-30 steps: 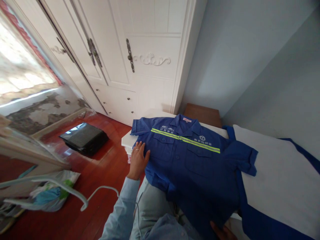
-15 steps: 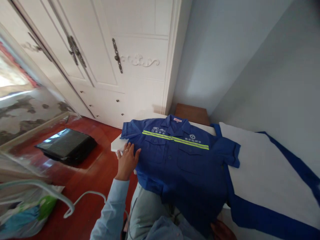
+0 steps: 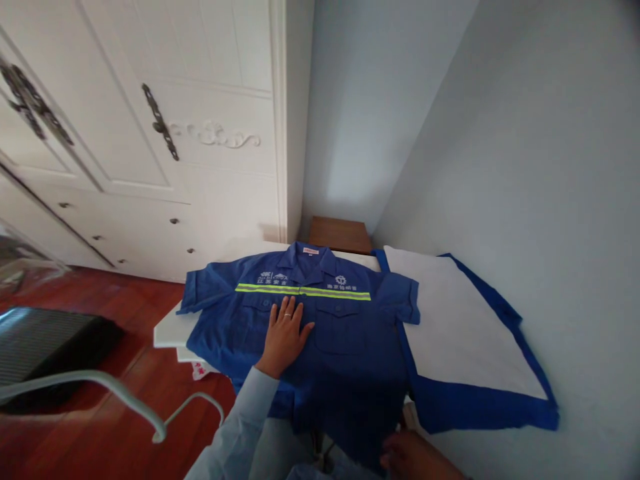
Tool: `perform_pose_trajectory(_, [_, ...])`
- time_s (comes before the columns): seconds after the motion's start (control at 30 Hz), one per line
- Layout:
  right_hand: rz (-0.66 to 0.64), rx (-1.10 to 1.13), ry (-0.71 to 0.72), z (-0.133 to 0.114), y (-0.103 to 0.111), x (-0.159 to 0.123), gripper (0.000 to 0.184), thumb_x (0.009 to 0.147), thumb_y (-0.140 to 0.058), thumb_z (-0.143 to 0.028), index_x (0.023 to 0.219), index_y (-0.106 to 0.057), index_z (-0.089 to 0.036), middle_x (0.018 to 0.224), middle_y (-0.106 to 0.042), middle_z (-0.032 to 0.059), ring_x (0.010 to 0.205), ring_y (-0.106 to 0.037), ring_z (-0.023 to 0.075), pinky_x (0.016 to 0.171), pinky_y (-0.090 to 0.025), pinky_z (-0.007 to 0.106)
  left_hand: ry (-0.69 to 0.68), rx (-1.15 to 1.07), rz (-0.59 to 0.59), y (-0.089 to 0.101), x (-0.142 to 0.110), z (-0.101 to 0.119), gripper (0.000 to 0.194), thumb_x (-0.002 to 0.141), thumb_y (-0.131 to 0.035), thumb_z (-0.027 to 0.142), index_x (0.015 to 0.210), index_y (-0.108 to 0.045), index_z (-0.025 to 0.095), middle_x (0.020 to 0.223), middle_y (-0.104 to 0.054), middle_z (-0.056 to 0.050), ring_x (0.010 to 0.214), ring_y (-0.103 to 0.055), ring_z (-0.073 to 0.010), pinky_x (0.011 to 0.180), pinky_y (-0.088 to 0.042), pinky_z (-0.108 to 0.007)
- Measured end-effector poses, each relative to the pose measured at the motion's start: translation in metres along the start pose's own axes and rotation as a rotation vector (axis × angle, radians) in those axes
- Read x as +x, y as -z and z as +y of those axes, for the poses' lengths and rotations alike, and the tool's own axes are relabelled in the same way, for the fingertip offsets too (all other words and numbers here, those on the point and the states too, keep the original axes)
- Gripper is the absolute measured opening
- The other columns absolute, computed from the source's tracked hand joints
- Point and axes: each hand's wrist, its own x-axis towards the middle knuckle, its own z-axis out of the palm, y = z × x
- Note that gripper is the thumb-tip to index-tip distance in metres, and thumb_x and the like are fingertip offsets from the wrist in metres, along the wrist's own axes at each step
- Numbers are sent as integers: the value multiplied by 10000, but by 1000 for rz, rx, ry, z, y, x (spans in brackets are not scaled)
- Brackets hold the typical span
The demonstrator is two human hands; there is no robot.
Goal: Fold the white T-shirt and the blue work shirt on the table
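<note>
A blue short-sleeved work shirt (image 3: 345,373) lies spread on a white table (image 3: 167,330), its front facing up. It has a yellow-green and grey stripe across the chest, white lettering, two flap pockets and a collar with a pink label. My left hand (image 3: 284,337) rests flat on the shirt front beside the button line, fingers spread, a ring on one finger. At the bottom edge, my right hand (image 3: 413,453) is dark and blurred near the lower right part of the shirt; its fingers are not clear. The shirt's lower end hangs toward my lap.
To the right lies a white sheet (image 3: 460,320) over blue cloth (image 3: 460,407), against the grey wall. A white wardrobe (image 3: 225,187) stands behind, with a brown wooden box (image 3: 340,233) beside it. Pale curved tubing (image 3: 110,383) and a black case (image 3: 75,353) are at left.
My left hand has moved from the shirt's left side, by the sleeve, to the middle of its front. The view has turned right. My right hand shows more at the bottom.
</note>
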Motion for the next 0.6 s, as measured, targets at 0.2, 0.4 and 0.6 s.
perform_pose_trajectory(0.2, [-9, 68, 450, -131, 56, 33, 572, 912, -596, -573, 1324, -649, -181, 1210, -716, 134, 1112, -670, 263, 1030, -497, 409, -9, 38, 15, -3, 0, -2, 590, 988, -420, 508, 1431, -535, 135, 1524, -474, -173, 1468, -371, -341, 1210, -296, -585])
perform_pose_trajectory(0.4, [259, -393, 656, -197, 72, 178, 590, 948, -588, -410, 1467, -500, -143, 1526, -469, 180, 1444, -405, 294, 1209, -319, 494, 10, 63, -4, -3, 12, -3, 572, 988, -433, 494, 1447, -523, 164, 1528, -477, -150, 1469, -374, -324, 1216, -295, -570])
perform_pose_trajectory(0.6, [374, -664, 505, -199, 70, 251, 597, 990, -509, -418, 1487, -466, -89, 1574, -386, 206, 1482, -328, 333, 1219, -261, 522, 41, 58, -57, 1, 36, -9, 586, 994, -415, 498, 1462, -502, 157, 1549, -449, -157, 1486, -341, -323, 1229, -262, -569])
